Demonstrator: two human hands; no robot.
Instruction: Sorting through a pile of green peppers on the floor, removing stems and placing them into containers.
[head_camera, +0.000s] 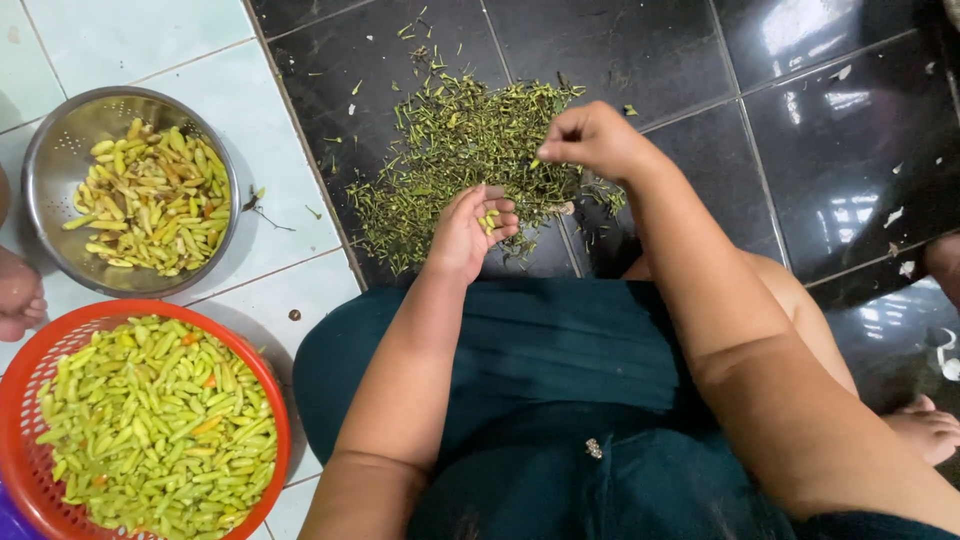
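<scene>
My left hand (467, 231) is cupped palm-up above my lap, holding a few small yellow-green chili peppers (489, 220). Just up and to the right, my right hand (590, 138) has its fingers pinched together over a heap of green stems (460, 150) on the dark floor tiles; whether it holds a stem cannot be seen. The stem heap spreads out in front of my knees. Both forearms reach forward over my dark teal clothing.
A steel bowl (60, 130) with yellow-green chilies stands at the upper left on pale tiles. Below it is a red plastic basket (20, 400) heaped with green chilies. Another person's foot (18, 296) shows at the left edge. A bare foot (930, 425) lies at the right.
</scene>
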